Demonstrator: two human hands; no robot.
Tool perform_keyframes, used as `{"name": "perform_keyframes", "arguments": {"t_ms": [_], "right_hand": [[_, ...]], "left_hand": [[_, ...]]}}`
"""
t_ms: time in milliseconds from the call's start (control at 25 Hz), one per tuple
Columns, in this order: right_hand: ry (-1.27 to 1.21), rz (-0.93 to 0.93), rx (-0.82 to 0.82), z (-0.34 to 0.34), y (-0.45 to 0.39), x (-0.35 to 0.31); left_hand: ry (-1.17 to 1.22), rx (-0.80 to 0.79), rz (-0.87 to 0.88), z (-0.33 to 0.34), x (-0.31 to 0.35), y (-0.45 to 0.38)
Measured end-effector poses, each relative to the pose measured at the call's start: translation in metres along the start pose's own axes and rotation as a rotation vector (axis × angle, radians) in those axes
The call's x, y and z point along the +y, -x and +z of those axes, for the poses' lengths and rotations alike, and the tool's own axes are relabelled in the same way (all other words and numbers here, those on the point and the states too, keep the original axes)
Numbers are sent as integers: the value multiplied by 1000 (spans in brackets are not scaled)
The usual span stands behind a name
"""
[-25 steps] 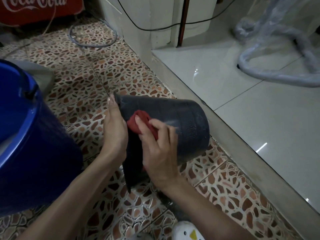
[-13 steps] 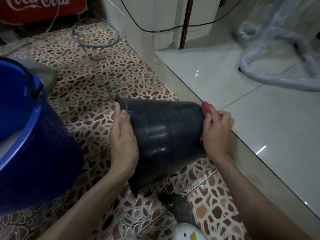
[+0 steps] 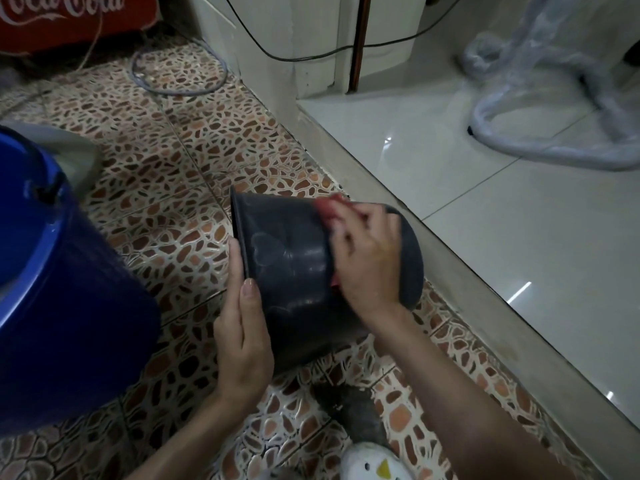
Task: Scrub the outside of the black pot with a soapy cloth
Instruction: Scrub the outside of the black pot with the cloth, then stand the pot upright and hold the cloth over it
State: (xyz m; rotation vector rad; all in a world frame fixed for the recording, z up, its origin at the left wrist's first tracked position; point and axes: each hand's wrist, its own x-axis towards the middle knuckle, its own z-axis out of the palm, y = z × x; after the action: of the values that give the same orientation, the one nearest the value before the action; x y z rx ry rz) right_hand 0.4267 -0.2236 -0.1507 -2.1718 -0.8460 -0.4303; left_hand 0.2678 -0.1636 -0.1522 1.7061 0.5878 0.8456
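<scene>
So we've got a big blue bucket (image 3: 62, 289) filling the left side, sitting on the brown pebble-pattern floor tiles (image 3: 166, 140). Behind its rim there's a pale grey basin-looking thing (image 3: 74, 157), but we can't really tell what it is. Up in the top left corner is a red Coca-Cola crate or cooler (image 3: 69, 19), only partly in view, and a loop of clear hose (image 3: 180, 74) lies on the tiles near it.

In the middle, our left hand (image 3: 242, 341) grips the rim end of the black pot (image 3: 294, 271), thumb laid along the outside wall and the rest of the fingers hidden behind the rim. The pot is held on its side just above the tiles, open mouth facing left, base pointing right toward the concrete step (image 3: 450, 265). There are faint soapy swirl marks on its side.

Our right hand (image 3: 367, 258) is curled over the red cloth (image 3: 329, 209), pressing it against the upper wall of the pot close to the base. It's a bit motion-blurred there, so finger detail is mushy.

Bottom middle, a white slipper with a yellow beak (image 3: 374, 465) pokes into view.

To the right, the step rises to glossy white floor tiles (image 3: 519, 254), and a plastic-wrapped curved frame (image 3: 554, 147) stands on them at top right, with a black cable (image 3: 311, 57) hanging across the wall behind
</scene>
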Motion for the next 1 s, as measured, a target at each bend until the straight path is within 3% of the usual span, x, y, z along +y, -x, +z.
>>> {"name": "perform_keyframes", "arguments": {"t_ms": [120,320,560,680,800,920,1000], "right_hand": [[53,240,-15,-19,0,57],[5,564,-68,-21,-4,105],[-15,665,-41,-51,-13,89],[-71,621,-104,-68,-14,73],[-121,606,-131,-86,-12,53],[-104,594,-128,-101,-8,35],[-95,578,-130,-107,-4,28]], "left_hand": [[-17,-11,12,-3,-4,0],[25,-97,-125,-23,10,-26],[1,-208,-228,-43,37,-101],[-179,-355,-78,-47,59,-133],[-533,-501,96,-40,84,-148],[-860,-517,250,-31,95,-135],[-926,-508,364,-28,86,-118]]}}
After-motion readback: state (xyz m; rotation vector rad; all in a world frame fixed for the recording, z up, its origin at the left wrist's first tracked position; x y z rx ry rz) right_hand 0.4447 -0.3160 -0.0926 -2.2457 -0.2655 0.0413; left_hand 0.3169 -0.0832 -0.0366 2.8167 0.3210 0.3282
